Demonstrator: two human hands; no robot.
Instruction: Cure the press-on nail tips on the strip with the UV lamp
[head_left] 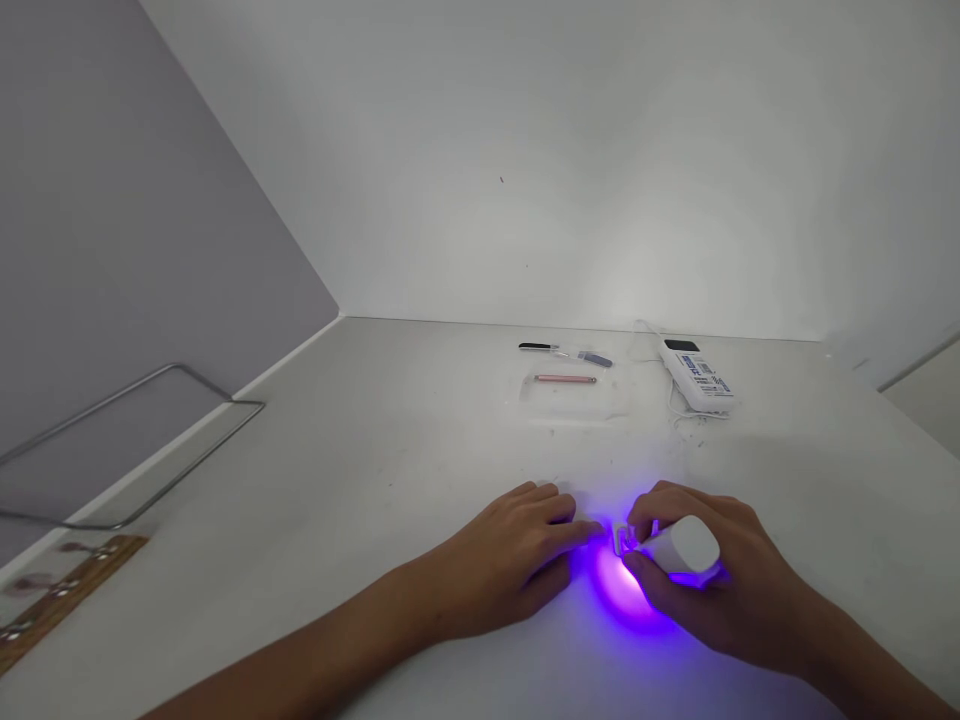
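Note:
My right hand (735, 570) is wrapped round a small white UV lamp (686, 550), which throws bright violet light onto the white table. Just off the lamp's tip is a small white, clear-edged piece (620, 540), lit by the glow; its exact kind is too small to tell. From the left, my left hand (525, 550) rests on the table with its index finger stretched out to the edge of that piece. The other left fingers are partly bent, and nothing shows in them. Whether the index fingertip touches the piece is hard to tell.
Farther back lie a black-handled tool (538, 347), a grey-blue capped one (596, 359) and a pink pen-like stick (565, 379) on a clear sheet. A white power bank (697, 378) with a cable stands right. A metal wire frame (187, 460) and wooden strip (82, 590) are at left.

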